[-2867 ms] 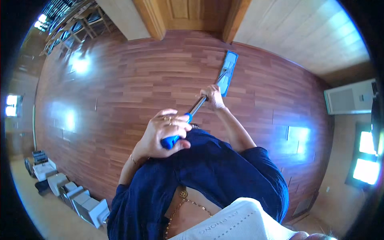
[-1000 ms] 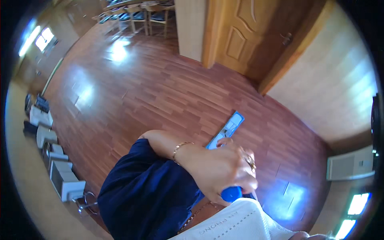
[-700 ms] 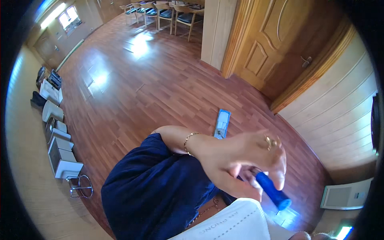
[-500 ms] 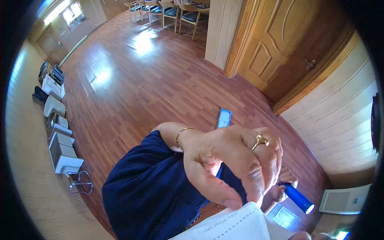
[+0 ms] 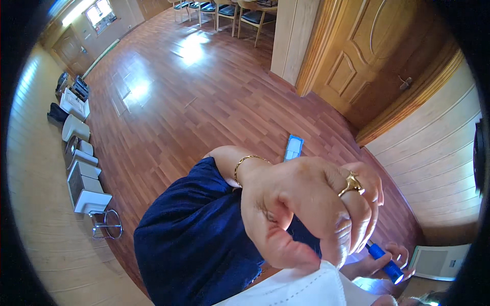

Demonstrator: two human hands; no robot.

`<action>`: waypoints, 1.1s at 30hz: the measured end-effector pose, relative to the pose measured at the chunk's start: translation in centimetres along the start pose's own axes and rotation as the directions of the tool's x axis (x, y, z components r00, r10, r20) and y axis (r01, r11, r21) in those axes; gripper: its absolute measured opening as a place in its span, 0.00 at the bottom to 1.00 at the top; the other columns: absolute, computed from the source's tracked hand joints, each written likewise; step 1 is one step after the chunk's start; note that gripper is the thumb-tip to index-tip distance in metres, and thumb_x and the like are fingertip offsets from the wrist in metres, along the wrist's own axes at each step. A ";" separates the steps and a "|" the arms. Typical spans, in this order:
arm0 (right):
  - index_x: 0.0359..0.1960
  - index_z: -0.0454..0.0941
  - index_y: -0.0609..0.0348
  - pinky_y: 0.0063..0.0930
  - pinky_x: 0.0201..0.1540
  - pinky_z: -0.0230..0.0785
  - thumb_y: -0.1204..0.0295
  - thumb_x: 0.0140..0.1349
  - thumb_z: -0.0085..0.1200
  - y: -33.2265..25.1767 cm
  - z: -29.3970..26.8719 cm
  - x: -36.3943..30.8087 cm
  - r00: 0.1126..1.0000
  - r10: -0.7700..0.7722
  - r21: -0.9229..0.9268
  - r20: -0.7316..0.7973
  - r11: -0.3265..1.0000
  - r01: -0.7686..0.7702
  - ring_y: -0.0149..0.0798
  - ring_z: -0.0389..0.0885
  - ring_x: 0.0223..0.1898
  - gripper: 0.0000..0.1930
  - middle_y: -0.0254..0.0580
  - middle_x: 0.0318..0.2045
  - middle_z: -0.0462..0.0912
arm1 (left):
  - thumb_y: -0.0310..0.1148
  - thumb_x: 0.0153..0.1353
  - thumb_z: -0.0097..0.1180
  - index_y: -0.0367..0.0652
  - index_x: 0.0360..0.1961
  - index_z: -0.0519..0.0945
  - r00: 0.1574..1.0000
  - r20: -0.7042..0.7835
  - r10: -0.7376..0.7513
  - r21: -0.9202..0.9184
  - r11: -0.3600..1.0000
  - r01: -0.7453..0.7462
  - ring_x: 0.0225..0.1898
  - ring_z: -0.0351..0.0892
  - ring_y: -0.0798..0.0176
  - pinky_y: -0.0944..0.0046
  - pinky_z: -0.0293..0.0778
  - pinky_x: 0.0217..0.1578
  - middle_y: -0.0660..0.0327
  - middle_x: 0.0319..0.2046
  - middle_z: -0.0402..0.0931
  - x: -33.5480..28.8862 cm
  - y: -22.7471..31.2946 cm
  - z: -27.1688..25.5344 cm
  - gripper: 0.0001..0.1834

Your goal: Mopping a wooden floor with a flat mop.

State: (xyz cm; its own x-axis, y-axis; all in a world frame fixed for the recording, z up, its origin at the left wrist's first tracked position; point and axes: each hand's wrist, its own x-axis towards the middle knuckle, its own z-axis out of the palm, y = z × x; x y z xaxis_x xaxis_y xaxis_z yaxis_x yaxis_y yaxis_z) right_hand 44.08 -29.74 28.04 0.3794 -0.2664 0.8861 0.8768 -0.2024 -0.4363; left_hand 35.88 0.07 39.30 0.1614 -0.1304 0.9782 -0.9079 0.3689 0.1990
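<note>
My left hand [image 5: 301, 204], coming out of a navy sleeve [image 5: 194, 239], is close to the camera. It wears a gold ring and a gold bracelet. Thumb and forefinger pinch the upper edge of a white face mask [image 5: 306, 288] with a dotted seam, and the other fingers curl beside them. Lower right and farther off, my right hand [image 5: 368, 266] holds a blue flashlight [image 5: 392, 272], its lit end pointing down and to the right. Part of the right arm is hidden behind the mask and left hand.
On the wood floor [image 5: 168, 127] beyond my left hand lies a blue-edged flat item [image 5: 293, 147]. White household goods [image 5: 89, 188] and a chrome-ringed stand [image 5: 107, 224] line the left wall. A wooden door [image 5: 377, 66], a pale boxy unit [image 5: 440, 261] and chairs [image 5: 258, 18] are also around.
The view has shifted slightly, so the room sits a little farther right. My left hand keeps its pinch on the mask. The flashlight has moved right and down, with more fingers showing around it.
</note>
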 end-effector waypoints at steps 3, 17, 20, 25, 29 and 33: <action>0.68 0.46 0.48 0.34 0.32 0.70 0.72 0.61 0.53 1.5 -2.5 1.4 0.990 -0.129 -0.047 -0.052 0.991 0.126 0.39 0.72 0.27 0.37 0.57 0.45 0.74 | 0.40 0.55 0.59 0.40 0.28 0.82 0.997 0.067 -0.033 0.025 0.999 0.031 0.33 0.79 0.60 0.57 0.63 0.44 0.62 0.27 0.78 0.5 0.0 0.4 0.13; 0.21 0.71 0.65 0.35 0.28 0.68 0.67 0.66 0.40 -2.4 -5.5 6.3 0.882 -0.108 -0.289 0.459 0.920 0.263 0.45 0.75 0.24 0.18 0.52 0.21 0.75 | 0.39 0.55 0.63 0.38 0.33 0.83 0.984 0.108 -0.139 -0.233 0.959 0.161 0.34 0.80 0.58 0.61 0.72 0.37 0.60 0.31 0.81 0.0 -2.5 0.2 0.14; 0.22 0.71 0.65 0.35 0.26 0.66 0.71 0.63 0.43 -2.4 -6.9 7.3 0.787 -0.070 -0.202 0.613 0.949 0.242 0.45 0.73 0.22 0.13 0.52 0.20 0.74 | 0.47 0.53 0.67 0.38 0.35 0.83 0.975 0.125 -0.183 -0.310 0.927 0.214 0.36 0.80 0.60 0.62 0.71 0.40 0.59 0.33 0.82 -0.9 -3.4 0.4 0.21; 0.27 0.70 0.67 0.35 0.23 0.67 0.76 0.64 0.42 -3.3 -8.8 7.1 0.755 -0.101 -0.077 0.648 0.978 0.196 0.44 0.71 0.20 0.09 0.53 0.19 0.73 | 0.50 0.49 0.68 0.40 0.38 0.83 0.769 0.268 -0.581 -0.268 0.722 0.639 0.39 0.79 0.61 0.61 0.71 0.41 0.59 0.33 0.80 -4.7 -8.4 0.9 0.25; 0.18 0.68 0.64 0.34 0.25 0.68 0.62 0.67 0.47 -5.7 -6.8 5.4 0.825 0.087 -0.218 0.559 0.975 0.045 0.45 0.75 0.22 0.21 0.52 0.20 0.76 | 0.49 0.43 0.70 0.49 0.48 0.78 0.496 0.423 -0.758 0.397 0.647 0.651 0.49 0.76 0.55 0.53 0.67 0.46 0.61 0.45 0.78 -16.8 -17.5 4.7 0.31; 0.20 0.69 0.65 0.35 0.22 0.71 0.60 0.68 0.47 -5.7 -5.3 4.3 0.868 0.023 -0.054 0.497 0.999 0.004 0.45 0.74 0.19 0.22 0.53 0.19 0.74 | 0.52 0.43 0.68 0.55 0.47 0.77 0.310 0.400 -0.863 0.570 0.498 0.653 0.50 0.76 0.56 0.47 0.65 0.45 0.61 0.43 0.78 -24.9 -20.4 6.3 0.29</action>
State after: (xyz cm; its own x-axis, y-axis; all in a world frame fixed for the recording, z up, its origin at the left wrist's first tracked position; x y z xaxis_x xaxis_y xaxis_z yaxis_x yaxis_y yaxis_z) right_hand 39.17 -34.73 33.49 0.4965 0.2320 0.8364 0.8610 -0.2543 -0.4405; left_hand 47.97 -9.96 10.48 0.6788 -0.7264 0.1078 -0.5678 -0.4261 0.7043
